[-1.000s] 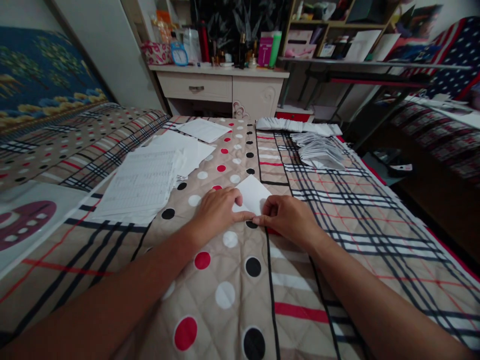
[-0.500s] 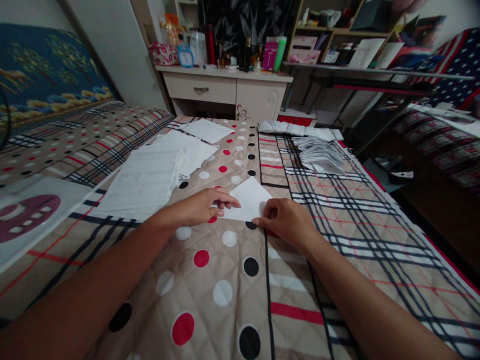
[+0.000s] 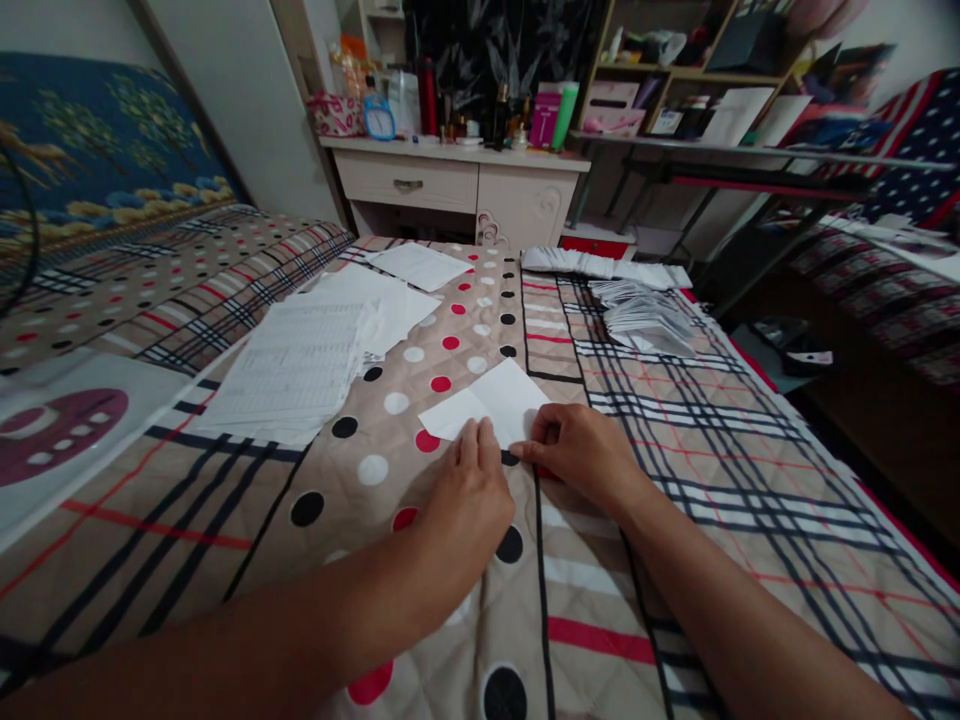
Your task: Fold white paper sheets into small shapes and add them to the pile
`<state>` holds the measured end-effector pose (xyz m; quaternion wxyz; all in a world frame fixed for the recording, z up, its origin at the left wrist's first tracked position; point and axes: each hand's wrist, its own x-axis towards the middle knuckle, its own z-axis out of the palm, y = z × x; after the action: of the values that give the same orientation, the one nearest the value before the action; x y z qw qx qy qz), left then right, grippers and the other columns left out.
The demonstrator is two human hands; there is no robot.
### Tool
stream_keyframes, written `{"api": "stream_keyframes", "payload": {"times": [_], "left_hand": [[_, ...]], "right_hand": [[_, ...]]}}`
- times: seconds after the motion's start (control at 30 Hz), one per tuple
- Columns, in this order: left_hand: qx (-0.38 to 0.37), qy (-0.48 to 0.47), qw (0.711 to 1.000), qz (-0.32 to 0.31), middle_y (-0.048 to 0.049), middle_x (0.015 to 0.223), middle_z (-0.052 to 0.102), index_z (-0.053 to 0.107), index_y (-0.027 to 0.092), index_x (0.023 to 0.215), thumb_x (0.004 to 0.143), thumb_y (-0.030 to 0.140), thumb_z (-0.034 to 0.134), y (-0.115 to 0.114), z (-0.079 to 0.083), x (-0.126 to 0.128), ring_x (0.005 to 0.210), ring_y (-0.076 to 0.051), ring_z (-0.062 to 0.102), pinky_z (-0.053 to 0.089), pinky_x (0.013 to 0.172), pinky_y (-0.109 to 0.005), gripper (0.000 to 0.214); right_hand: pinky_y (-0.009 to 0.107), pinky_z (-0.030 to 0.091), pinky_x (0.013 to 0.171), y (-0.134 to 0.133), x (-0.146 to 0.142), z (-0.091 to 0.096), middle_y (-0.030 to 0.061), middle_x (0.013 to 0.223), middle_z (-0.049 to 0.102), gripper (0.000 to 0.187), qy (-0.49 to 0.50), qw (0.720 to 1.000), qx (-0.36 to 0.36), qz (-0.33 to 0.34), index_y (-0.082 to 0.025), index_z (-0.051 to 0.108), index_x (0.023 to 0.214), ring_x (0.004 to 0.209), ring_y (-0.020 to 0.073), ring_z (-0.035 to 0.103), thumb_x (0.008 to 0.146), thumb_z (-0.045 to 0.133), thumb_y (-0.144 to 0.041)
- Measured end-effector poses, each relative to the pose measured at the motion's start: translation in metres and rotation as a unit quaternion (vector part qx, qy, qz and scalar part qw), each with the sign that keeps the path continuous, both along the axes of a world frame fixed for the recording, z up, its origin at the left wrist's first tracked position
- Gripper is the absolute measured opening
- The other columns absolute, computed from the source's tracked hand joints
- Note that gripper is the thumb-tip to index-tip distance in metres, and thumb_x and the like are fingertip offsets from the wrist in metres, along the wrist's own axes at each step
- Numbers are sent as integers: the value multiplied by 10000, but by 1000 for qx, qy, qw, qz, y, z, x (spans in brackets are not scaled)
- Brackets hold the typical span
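Note:
A folded white paper sheet lies on the quilted bedspread in front of me. My left hand rests with its fingers stretched out flat, the fingertips pressing the paper's near edge. My right hand is curled, and its thumb and fingers pinch the paper's near right corner against the bed.
A stack of printed sheets and loose white papers lie to the left and behind. Piles of folded papers sit at the right rear. A white dresser stands past the bed, and a dark gap lies along the bed's right edge.
My left hand has drawn back from the paper's left side to its near edge, beside my right hand. More of the paper's left part now shows. The right hand stayed put.

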<state>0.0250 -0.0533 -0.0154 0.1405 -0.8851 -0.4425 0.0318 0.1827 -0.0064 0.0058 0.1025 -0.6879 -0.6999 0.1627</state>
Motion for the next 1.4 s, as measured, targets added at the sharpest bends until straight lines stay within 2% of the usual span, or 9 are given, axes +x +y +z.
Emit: {"api": "stream_keyframes", "payload": {"times": [0.23, 0.37, 0.47, 0.67, 0.83, 1.03, 1.17, 1.33, 1.4], "left_hand": [[-7, 47, 998, 45, -341, 1375, 462, 440, -19, 1397, 871, 65, 461, 7, 0, -2, 1297, -406, 467, 389, 1065, -538, 534], [-38, 13, 996, 79, -313, 1378, 478, 447, 110, 1425, 889, 61, 464, 7, 5, 0, 1293, -399, 473, 483, 980, -506, 538], [-46, -22, 994, 93, -275, 1378, 499, 515, 162, 1378, 898, 36, 452, 7, 5, 0, 1281, -373, 496, 539, 920, -452, 500], [2, -81, 996, 27, -234, 1301, 587, 621, 107, 1229, 867, -15, 478, 16, 0, -8, 1229, -334, 561, 571, 890, -427, 409], [3, -144, 986, -79, -125, 1168, 683, 682, 153, 1082, 868, 37, 543, 41, 4, -24, 1132, -257, 628, 565, 899, -400, 281], [-16, -207, 967, -147, -88, 1117, 704, 713, 187, 1048, 855, 8, 521, 80, -5, -46, 1029, -196, 664, 570, 858, -347, 326], [-14, -167, 969, -180, -149, 1280, 628, 643, 148, 1203, 826, -26, 510, 68, -10, -51, 1221, -231, 577, 523, 973, -368, 436], [19, -102, 981, -162, -168, 1300, 613, 613, 111, 1224, 827, -11, 516, 42, -9, -45, 1234, -256, 567, 517, 982, -350, 427], [29, -97, 983, -150, -164, 1289, 621, 612, 110, 1218, 842, -11, 491, 39, -10, -44, 1234, -245, 568, 507, 996, -342, 413]], "right_hand": [[266, 305, 503, 4, 9, -10, 3, 591, 615, 268, 100, 995, 3, 1, -212, 629, 620, 523, 137, 509, 675, 742, -449], [255, 413, 549, 12, 22, -24, 10, 701, 633, 194, 334, 940, 56, -37, -194, 588, 716, 587, 137, 566, 731, 659, -373], [262, 434, 535, 15, 24, -24, 30, 798, 648, 198, 363, 926, 79, -71, -179, 609, 840, 579, 135, 564, 746, 630, -352], [266, 437, 582, 15, 20, -19, 12, 733, 631, 198, 267, 958, 98, -46, -176, 633, 899, 631, 150, 563, 712, 634, -241], [224, 347, 490, 13, 22, -21, -70, 602, 501, 388, 408, 911, 55, -32, -189, 556, 1034, 516, 113, 457, 647, 578, -154], [205, 330, 488, 4, 20, -10, -25, 706, 598, 311, 516, 849, -92, 66, -174, 596, 906, 544, 89, 474, 600, 553, -130], [200, 401, 561, 3, 27, -6, -14, 768, 633, 375, 550, 814, -141, 125, -168, 584, 982, 639, 97, 552, 616, 642, -115], [219, 444, 580, 6, 29, -17, 2, 805, 640, 295, 528, 834, -108, 117, -174, 607, 942, 668, 116, 586, 676, 728, -216], [259, 487, 641, 9, 29, -23, 23, 870, 646, 260, 517, 847, -49, 113, -192, 631, 963, 733, 143, 612, 720, 706, -246]]}}
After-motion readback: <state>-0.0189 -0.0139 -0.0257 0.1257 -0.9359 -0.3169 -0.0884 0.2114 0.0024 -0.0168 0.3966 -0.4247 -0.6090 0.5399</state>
